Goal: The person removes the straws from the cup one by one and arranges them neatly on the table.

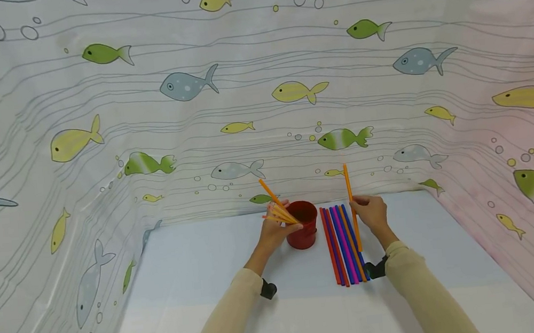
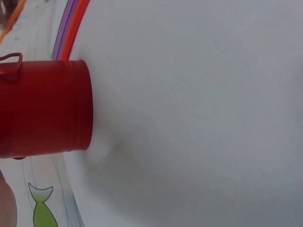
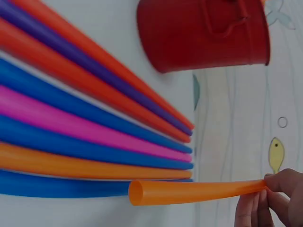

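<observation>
Several orange straws (image 1: pixel 287 216) fan out from my left hand (image 1: pixel 272 234), which grips them at the left side of a small red bucket (image 1: pixel 303 236). The thumb lies by the bucket's rim. To the right, my right hand (image 1: pixel 373 213) pinches a single orange straw (image 1: pixel 348 183) that stands nearly upright in the head view. Its open lower end points toward the camera in the right wrist view, and the fingers (image 3: pixel 279 182) pinch it farther up. Beneath it lies a row of straws (image 1: pixel 338 245) in red, purple, blue, pink and orange, side by side on the table.
The white table (image 1: pixel 199 269) is enclosed at the back and sides by a curtain (image 1: pixel 265 150) printed with fish and wavy lines. The bucket stands left of the straw row, near the back edge. A wire handle (image 3: pixel 227 28) hangs on its side.
</observation>
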Demonstrator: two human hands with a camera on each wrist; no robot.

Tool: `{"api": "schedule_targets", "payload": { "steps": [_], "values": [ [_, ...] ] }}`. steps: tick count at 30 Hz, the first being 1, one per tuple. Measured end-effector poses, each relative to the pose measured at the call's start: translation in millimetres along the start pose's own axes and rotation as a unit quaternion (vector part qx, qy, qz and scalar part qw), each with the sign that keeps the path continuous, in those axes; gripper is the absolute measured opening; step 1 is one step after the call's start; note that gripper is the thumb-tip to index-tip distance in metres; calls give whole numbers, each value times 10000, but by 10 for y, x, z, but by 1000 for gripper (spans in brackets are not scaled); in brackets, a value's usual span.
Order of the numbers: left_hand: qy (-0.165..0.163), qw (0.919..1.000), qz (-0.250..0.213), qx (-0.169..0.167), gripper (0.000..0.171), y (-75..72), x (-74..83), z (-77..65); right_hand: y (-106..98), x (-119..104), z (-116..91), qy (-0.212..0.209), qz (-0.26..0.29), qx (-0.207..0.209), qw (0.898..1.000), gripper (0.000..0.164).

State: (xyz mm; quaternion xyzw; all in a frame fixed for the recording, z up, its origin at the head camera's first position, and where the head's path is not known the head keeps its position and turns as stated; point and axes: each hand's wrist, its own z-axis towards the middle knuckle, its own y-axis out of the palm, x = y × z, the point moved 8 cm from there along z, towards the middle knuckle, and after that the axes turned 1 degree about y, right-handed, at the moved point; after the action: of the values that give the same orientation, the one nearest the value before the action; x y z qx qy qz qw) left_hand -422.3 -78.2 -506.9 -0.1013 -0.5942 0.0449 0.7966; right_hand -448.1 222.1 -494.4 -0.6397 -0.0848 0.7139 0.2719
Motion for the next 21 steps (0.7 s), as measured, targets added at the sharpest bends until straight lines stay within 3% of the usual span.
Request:
{"api": "schedule_targets", "payload": {
  "steps": [13,16,21],
  "values": [
    [6,9999,-118,11,78,5,11,18,126,454,-110,630,-569,-645,9943,30],
    [-34,9998,-199,-43,77,-3,98,-8,138,525,-124,680,-606,-665,9936,29],
    [-7,9999,-140,-12,78,-11,25,28,174,606,-151,744,-810,-745,9911,28]
  ]
}}
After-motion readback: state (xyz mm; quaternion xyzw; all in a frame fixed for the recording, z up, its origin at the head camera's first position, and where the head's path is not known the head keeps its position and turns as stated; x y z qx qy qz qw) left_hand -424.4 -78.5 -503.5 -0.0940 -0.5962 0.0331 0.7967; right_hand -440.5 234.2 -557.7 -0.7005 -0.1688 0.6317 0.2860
